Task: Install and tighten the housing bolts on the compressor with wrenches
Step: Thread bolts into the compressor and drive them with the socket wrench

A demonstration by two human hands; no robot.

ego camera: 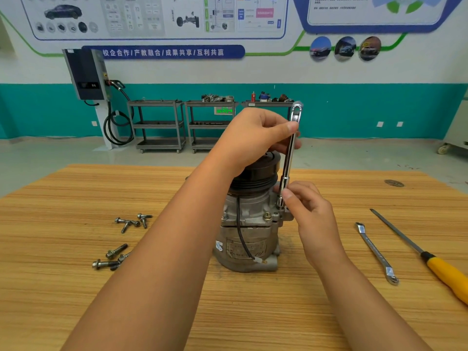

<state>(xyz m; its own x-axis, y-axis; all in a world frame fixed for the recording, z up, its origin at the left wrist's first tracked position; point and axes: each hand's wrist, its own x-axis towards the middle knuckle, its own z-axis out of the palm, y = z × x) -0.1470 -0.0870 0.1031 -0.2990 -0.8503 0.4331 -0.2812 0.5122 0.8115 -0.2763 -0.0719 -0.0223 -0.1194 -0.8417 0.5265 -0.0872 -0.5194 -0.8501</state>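
While hands [253,138] grip upright wrench [290,155], compressor [249,236] alongside.

Loose bolts [126,236] crowd the compressor's [249,224] left; spare wrench [376,252] lies right.

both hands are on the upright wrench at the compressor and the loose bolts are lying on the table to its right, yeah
Not quite. The head view shows the loose bolts on the table left of the compressor; a spare wrench and a yellow-handled tool lie on its right. Both the left hand and right hand do hold the upright wrench.
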